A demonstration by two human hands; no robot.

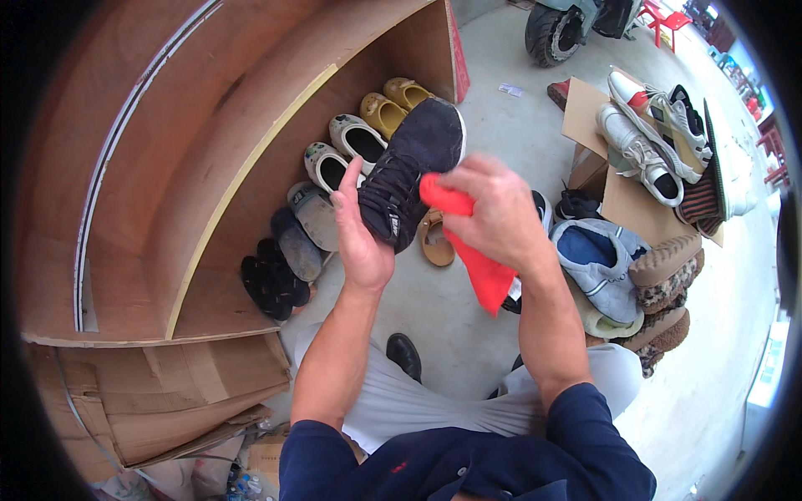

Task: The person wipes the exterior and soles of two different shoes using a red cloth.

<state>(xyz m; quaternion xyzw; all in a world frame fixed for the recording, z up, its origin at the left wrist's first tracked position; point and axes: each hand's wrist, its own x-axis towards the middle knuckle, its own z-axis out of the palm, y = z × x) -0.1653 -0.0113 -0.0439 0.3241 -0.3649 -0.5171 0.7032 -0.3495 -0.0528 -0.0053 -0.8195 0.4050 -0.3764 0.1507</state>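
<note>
My left hand (366, 241) holds a black lace-up sneaker (407, 156) from below and the side, its toe pointing up and to the right. The shoe has a white sole edge at the toe and black laces. In my right hand (498, 213) is a bunched red cloth (479, 269), one end hanging down. Some of that cloth sits close against the sneaker's right side; whether it touches is unclear. The right hand is slightly blurred. Partly hidden beneath the sneaker, a tan sandal (437, 241) lies on the floor.
A wooden shelf cabinet (207, 156) stands left, with yellow clogs (382, 113), white clogs (357, 138) and slippers (297, 244) along its lower level. At right are a cardboard box (586, 122) topped with white sneakers (639, 150), and piled slippers (595, 263). A scooter wheel (551, 37) stands behind.
</note>
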